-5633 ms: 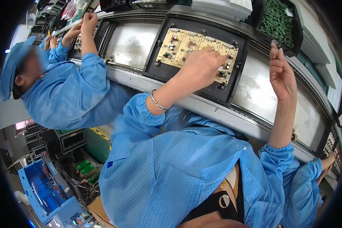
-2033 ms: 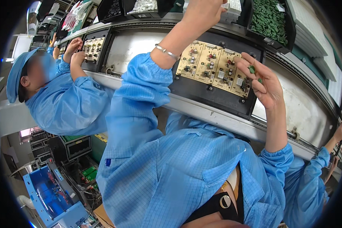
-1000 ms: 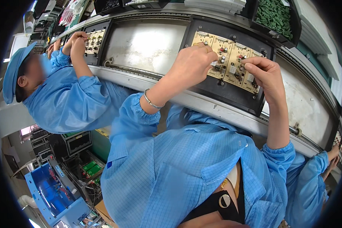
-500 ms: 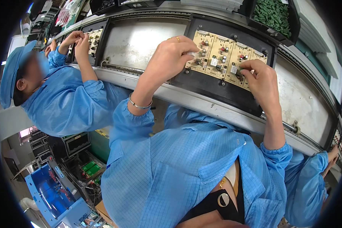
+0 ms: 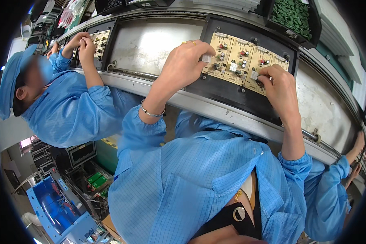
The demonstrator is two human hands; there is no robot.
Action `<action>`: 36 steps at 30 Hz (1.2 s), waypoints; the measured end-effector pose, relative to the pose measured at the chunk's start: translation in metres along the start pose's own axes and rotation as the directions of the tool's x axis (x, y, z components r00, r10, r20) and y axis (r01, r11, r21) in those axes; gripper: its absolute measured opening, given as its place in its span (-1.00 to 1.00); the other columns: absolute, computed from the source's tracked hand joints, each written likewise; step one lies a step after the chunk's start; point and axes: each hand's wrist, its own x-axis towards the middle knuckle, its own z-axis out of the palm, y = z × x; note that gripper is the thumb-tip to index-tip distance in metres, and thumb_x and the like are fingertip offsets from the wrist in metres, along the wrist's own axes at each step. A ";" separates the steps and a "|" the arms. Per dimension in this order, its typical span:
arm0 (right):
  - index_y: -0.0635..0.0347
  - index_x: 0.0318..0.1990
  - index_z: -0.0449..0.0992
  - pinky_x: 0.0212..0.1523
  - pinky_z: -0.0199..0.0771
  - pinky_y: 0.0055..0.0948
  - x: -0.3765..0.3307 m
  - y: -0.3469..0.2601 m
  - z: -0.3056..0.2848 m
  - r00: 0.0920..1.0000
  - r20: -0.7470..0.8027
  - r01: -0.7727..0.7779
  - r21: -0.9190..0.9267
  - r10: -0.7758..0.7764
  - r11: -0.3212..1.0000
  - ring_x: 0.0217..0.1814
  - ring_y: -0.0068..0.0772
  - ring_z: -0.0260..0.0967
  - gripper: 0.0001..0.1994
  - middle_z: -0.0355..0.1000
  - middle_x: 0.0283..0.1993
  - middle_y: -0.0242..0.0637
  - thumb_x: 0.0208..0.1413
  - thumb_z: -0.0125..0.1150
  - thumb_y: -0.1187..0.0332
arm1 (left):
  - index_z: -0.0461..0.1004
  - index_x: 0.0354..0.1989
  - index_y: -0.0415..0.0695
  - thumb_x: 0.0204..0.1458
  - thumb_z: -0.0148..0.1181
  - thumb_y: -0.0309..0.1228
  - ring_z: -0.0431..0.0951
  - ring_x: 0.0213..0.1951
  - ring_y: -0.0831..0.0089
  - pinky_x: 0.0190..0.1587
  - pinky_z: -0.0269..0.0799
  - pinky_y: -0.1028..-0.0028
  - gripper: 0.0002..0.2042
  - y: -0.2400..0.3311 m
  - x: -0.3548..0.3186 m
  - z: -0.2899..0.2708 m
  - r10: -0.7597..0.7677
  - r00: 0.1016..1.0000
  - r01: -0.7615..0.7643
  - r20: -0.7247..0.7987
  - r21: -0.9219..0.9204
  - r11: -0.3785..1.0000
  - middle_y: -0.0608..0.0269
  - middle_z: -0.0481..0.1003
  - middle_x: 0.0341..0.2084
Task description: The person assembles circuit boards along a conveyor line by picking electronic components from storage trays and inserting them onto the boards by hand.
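Observation:
A tan circuit board panel (image 5: 248, 57), set with small round and boxy parts, lies in a black carrier tray (image 5: 219, 87) on the conveyor in front of me. Pinched at the board's left edge by my left hand (image 5: 186, 63) is a small whitish block-shaped part (image 5: 206, 59). My right hand (image 5: 279, 87) is over the lower right of the board, thumb and forefinger closed at a dark part beside a white box component (image 5: 254, 75). The fingers hide most of that dark part, so I cannot tell whether it is held or only touched.
A black bin of green parts (image 5: 290, 18) stands beyond the tray. The conveyor's metal rail (image 5: 215, 107) runs between me and the tray. At left a co-worker (image 5: 69, 101) in blue handles another board (image 5: 101, 42); at far right another person's sleeve (image 5: 327, 191) reaches over the line.
The tray and board have shifted slightly to the right, and my left hand has moved right with them. My right hand stays nearly in place. The far-right person's hand has reached farther forward.

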 end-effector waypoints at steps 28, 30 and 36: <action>0.48 0.53 -0.15 -0.37 0.49 -0.82 0.033 0.002 0.002 0.870 0.433 -0.349 0.878 0.234 -0.327 0.57 -0.03 0.13 -0.33 -0.07 0.56 0.37 0.29 -0.14 0.74 | 0.58 0.03 -0.12 0.00 0.23 -0.63 0.62 -0.08 0.06 -0.02 0.53 0.22 -0.63 -0.011 0.014 -0.008 0.157 0.987 -0.157 0.017 -0.041 0.987 0.10 0.64 -0.14; 0.52 0.52 -0.16 -0.24 0.62 -0.83 0.033 -0.005 0.004 0.843 0.443 -0.359 0.885 0.304 -0.295 0.53 0.01 0.21 -0.34 0.02 0.51 0.41 0.29 -0.14 0.75 | 0.61 0.00 -0.12 0.01 0.26 -0.61 0.65 -0.09 0.13 -0.04 0.55 0.28 -0.67 -0.008 0.026 -0.016 0.151 0.989 -0.151 0.000 0.011 0.989 0.13 0.65 -0.14; 0.46 0.53 -0.10 -0.40 0.51 -0.84 0.028 0.032 0.015 0.893 0.441 -0.383 0.853 0.096 -0.355 0.50 -0.29 0.28 -0.40 -0.02 0.59 0.15 0.37 -0.15 0.67 | 0.56 -0.14 -0.26 0.11 0.27 -0.57 0.64 -0.31 0.18 -0.27 0.53 0.34 -0.84 -0.002 0.069 -0.001 0.425 0.814 -0.443 -0.395 0.051 0.895 0.03 0.60 -0.33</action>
